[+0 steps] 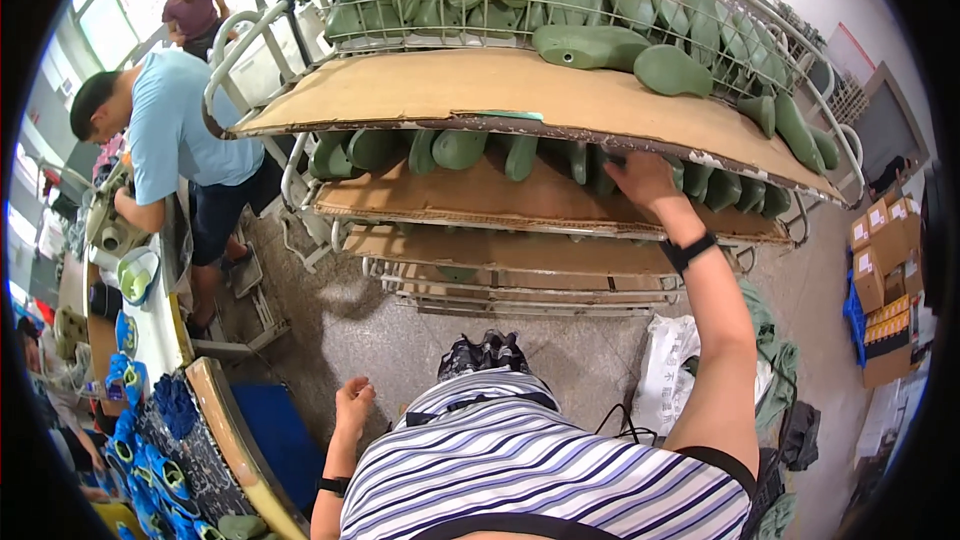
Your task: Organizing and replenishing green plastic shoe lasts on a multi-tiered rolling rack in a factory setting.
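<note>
My right arm stretches forward to the rack's second shelf. There my right hand point(645, 179) closes around a green shoe last point(603, 178), its fingertips partly hidden under the shelf edge above. Other green shoe lasts stand in a row on both sides, among them a rounded last point(459, 148). My left hand point(354, 404) hangs low by my left side, fingers loosely bent and apart, with nothing seen in it. On the top shelf point(420, 85), two more lasts point(673, 71) lie in front of a wire basket point(470, 15) full of lasts.
Lower cardboard-covered shelves point(480, 248) sit beneath. At left, a person in a light blue shirt point(195, 125) bends over a bench point(165, 280); blue shoes point(150, 475) lie nearer. A white sack point(664, 365) and green cloth point(770, 340) lie right, with cardboard boxes point(868, 280) beyond.
</note>
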The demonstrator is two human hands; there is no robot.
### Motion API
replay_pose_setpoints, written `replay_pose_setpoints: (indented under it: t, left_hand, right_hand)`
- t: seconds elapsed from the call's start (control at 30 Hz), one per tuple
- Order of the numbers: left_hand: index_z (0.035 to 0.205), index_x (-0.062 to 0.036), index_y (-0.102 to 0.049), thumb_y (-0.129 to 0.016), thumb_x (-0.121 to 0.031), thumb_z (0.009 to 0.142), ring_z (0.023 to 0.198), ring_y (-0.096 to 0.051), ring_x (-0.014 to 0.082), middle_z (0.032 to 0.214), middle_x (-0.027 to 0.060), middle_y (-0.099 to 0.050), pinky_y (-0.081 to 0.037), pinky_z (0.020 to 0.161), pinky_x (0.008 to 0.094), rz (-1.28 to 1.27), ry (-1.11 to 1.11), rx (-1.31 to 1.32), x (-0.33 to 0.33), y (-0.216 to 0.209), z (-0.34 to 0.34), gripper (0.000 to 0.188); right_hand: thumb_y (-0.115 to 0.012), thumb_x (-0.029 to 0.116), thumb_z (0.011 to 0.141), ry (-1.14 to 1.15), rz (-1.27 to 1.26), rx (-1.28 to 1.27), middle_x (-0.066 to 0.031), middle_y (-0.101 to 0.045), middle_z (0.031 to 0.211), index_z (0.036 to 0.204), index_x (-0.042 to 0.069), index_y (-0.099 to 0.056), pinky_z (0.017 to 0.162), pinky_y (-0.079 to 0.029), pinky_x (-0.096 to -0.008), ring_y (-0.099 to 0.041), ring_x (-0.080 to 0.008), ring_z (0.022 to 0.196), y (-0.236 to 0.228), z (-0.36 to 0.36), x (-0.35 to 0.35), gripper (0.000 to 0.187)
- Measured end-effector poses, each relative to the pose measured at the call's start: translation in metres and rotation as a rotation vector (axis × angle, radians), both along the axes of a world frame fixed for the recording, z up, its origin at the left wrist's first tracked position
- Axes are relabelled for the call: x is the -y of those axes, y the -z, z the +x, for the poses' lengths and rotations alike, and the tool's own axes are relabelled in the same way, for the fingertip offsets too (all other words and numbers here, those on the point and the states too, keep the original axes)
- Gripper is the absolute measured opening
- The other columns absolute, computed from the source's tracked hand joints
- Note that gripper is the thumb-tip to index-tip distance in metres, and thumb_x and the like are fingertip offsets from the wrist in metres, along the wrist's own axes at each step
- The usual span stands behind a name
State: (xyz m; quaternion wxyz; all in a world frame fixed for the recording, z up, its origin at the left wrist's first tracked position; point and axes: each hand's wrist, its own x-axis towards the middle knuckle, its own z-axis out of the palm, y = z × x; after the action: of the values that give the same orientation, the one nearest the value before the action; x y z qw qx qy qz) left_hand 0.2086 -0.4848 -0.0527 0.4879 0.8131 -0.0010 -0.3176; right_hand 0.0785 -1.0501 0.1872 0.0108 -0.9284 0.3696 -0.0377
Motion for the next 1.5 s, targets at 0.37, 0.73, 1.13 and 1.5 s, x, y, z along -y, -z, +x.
replay_pose_setpoints:
  t: [0.37, 0.73, 1.13, 1.5]
  left_hand:
    - [0.118, 0.0055, -0.055, -0.062, -0.018, 0.087, 0.09, -0.063, 0.0193, 0.101, 0.0145, -0.065, -0.049, 0.075, 0.0299, -0.146, 0.349, 0.038, 0.058, -0.028, 0.03, 0.04]
    - [0.133, 0.0017, -0.04, -0.06, -0.03, 0.091, 0.103, -0.059, 0.0216, 0.115, 0.0149, -0.058, -0.048, 0.088, 0.0349, -0.656, 0.704, -0.215, 0.163, -0.133, 0.022, 0.056]
    - [0.126, -0.0023, -0.048, -0.062, -0.027, 0.085, 0.11, -0.057, 0.0319, 0.122, 0.0183, -0.056, -0.044, 0.098, 0.0474, -0.83, 0.059, -0.965, 0.181, -0.147, -0.003, 0.05]
    - [0.121, 0.0028, -0.05, -0.068, -0.026, 0.078, 0.103, -0.061, 0.0329, 0.112, 0.0214, -0.06, -0.05, 0.09, 0.0452, -0.851, 0.033, -0.467, 0.052, -0.143, -0.024, 0.055]
  right_hand:
    - [-0.058, 0.022, 0.08, 0.062, -0.087, -0.235, -0.0174, -0.061, 0.118, 0.11, 0.006, -0.066, 0.092, -0.047, -0.0422, -0.057, -0.0353, 0.112, 0.004, 0.049, -0.015, 0.034]
    - [-0.056, 0.028, 0.09, 0.038, 1.324, 1.177, -0.0116, -0.061, 0.101, 0.117, 0.0, -0.049, 0.054, -0.054, -0.032, -0.063, -0.0197, 0.085, -0.003, -0.067, -0.17, 0.04]
    - [-0.062, 0.036, 0.084, -0.772, 0.815, 0.249, -0.0211, -0.065, 0.091, 0.114, 0.002, -0.057, 0.075, -0.05, -0.0421, -0.064, -0.0361, 0.084, 0.001, -0.015, -0.177, 0.046]
    - [-0.055, 0.043, 0.087, -0.458, 0.01, -0.184, -0.0294, -0.036, 0.138, 0.136, -0.004, -0.035, 0.109, -0.025, -0.0438, -0.032, -0.0392, 0.131, 0.014, 0.049, -0.002, 0.07]
